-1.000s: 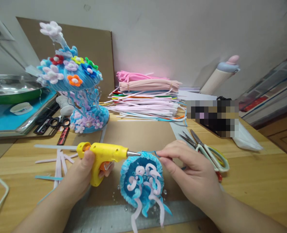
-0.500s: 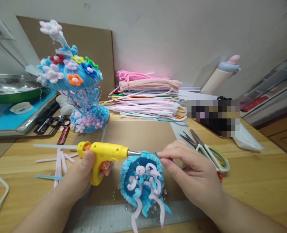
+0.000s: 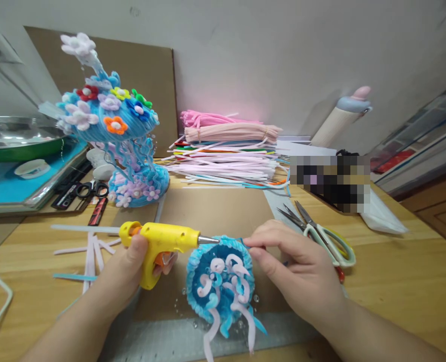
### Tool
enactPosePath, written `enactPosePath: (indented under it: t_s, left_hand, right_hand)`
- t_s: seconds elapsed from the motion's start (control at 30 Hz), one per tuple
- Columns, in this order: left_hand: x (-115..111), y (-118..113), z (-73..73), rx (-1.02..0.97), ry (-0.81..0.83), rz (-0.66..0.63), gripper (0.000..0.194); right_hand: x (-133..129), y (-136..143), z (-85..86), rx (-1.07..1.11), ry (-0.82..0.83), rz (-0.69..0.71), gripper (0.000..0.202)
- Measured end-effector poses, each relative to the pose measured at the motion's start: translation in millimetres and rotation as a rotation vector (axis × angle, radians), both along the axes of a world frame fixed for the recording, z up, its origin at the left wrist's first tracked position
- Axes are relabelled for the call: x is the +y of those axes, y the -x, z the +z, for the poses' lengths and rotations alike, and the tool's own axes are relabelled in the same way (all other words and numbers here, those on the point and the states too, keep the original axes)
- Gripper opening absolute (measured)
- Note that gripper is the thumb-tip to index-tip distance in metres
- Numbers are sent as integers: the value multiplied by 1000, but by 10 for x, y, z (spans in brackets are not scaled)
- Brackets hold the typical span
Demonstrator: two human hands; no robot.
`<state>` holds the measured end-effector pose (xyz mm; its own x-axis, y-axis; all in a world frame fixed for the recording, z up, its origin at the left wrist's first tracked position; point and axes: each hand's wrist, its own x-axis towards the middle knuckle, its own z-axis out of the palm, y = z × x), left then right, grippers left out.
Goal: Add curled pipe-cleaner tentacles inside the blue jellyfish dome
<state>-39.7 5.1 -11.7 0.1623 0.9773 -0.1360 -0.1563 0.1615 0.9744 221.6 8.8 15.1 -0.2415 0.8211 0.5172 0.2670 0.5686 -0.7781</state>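
A yellow glue gun is gripped in my left hand, its metal nozzle pointing right at the top rim of a blue fuzzy dome. Pale pink and blue curled strands hang from inside the dome, with clear beads around it. My right hand pinches a thin blue strip at the dome's upper right rim. The dome's underside faces me on a brown cardboard sheet.
A decorated blue jellyfish figure stands at the back left. Bundled fuzzy stems lie by the wall. Scissors rest on the right, loose cut strips on the left. A bottle leans at the back right.
The glue gun's nozzle has drawn back slightly to the left along the rim. My right hand keeps its pinch in nearly the same place.
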Motion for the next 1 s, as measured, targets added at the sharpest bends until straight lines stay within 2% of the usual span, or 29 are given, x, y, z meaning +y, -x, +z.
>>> enactPosePath:
  t_s: [0.1, 0.23, 0.3, 0.4, 0.47, 0.57, 0.63, 0.73, 0.8, 0.9, 1.0]
  left_hand:
    - [4, -2, -3, -16, 12, 8, 63]
    - [2, 5, 15, -9, 12, 18, 64]
    - [3, 16, 23, 16, 3, 51, 66]
    - [14, 51, 24, 116, 23, 126, 68]
    - [32, 88, 20, 263, 8, 193, 67]
    - [86, 151, 7, 617, -60, 235, 57]
    - [145, 187, -18, 868, -162, 225, 47]
    - [249, 228, -91, 1145, -423, 198, 35]
    - [309, 253, -156, 1220, -513, 144, 33]
    - [362, 291, -238, 1312, -540, 81, 38]
    - [368, 305, -257, 1440, -547, 21, 42]
  right_hand:
    - [9, -1, -4, -19, 29, -21, 12]
    - [16, -13, -28, -8, 151, 49, 9]
    - [21, -22, -53, 86, 276, 101, 8]
    - [51, -40, -90, 352, 492, 161, 5]
    - [99, -52, -106, 504, 593, 147, 7]
    - [198, -64, -126, 621, 691, 91, 16]
    - [262, -68, -147, 668, 753, 69, 21]
    - [331, -73, -191, 702, 801, 54, 23]
    - [362, -78, -220, 710, 806, 50, 23]
    - [393, -88, -249, 726, 812, 41, 24]
    - [414, -98, -262, 741, 810, 30, 24]
